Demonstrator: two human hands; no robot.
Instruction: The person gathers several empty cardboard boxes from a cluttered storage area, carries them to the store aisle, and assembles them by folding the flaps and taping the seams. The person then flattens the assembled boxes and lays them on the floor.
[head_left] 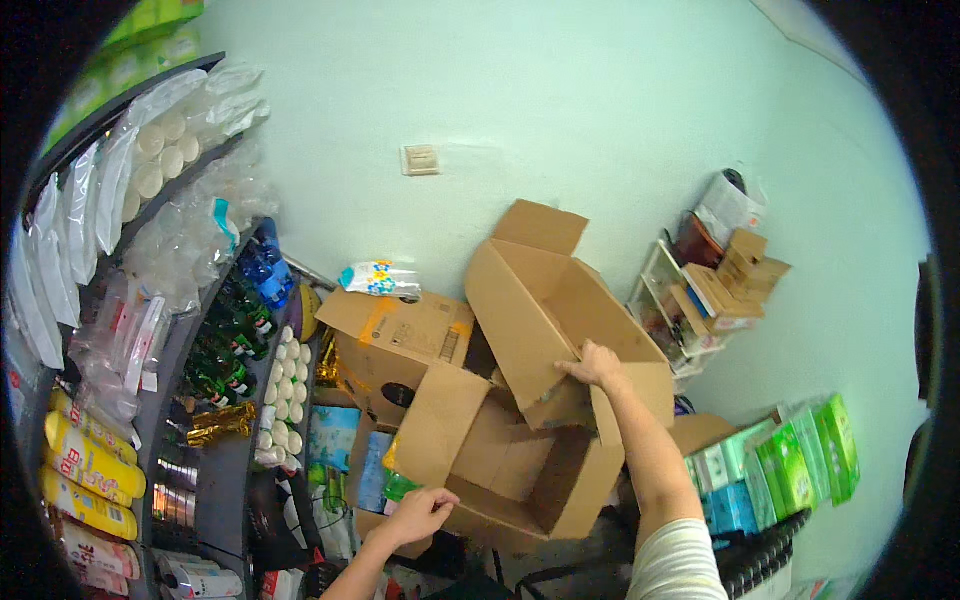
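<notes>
R hand [595, 365] grips the rim of the upper box [515, 330]; L hand [425, 512] curls by the lower box's [505, 455] near-L corner, can't tell if it's holding. Both boxes stand open, flaps not yet folded shut. Upper one's tilted, over the lower's far side, long axis upper L to lower R, mouth up & R. Taped box [395, 325] to the L.

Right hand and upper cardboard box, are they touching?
Touching: the head view shows the right hand gripping the upper cardboard box at its edge.
</notes>
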